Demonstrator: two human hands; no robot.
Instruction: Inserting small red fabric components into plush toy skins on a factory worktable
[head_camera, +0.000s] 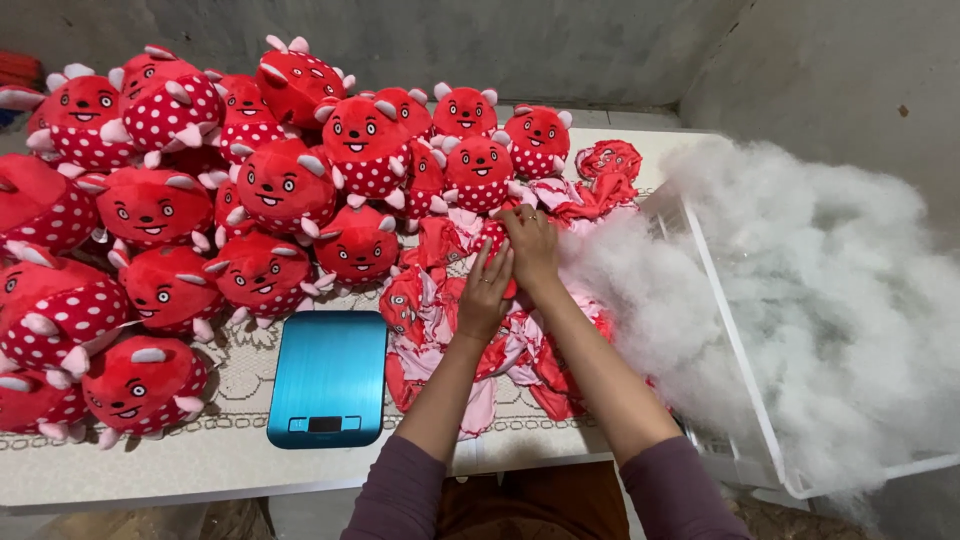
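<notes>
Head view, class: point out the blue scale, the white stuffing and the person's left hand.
Blue scale (328, 375): head view, middle of its flat top plate.
White stuffing (830, 300): head view, centre of the fluffy heap in the bin.
Left hand (485, 295): head view, back of the hand, resting on the unstuffed red skins.

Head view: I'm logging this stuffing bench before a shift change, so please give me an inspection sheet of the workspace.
Surface: white table with a lace-patterned cover.
Job's things: pile of flat, unstuffed red toy skins; loose white stuffing spilling from a white bin.
Clutter: many stuffed red spotted plush toys crowd the left; blue scale at the front edge.
Grippers: left hand and right hand both on a red skin atop the pile.
Cables: nothing seen.
Surroundings: grey wall behind.
</notes>
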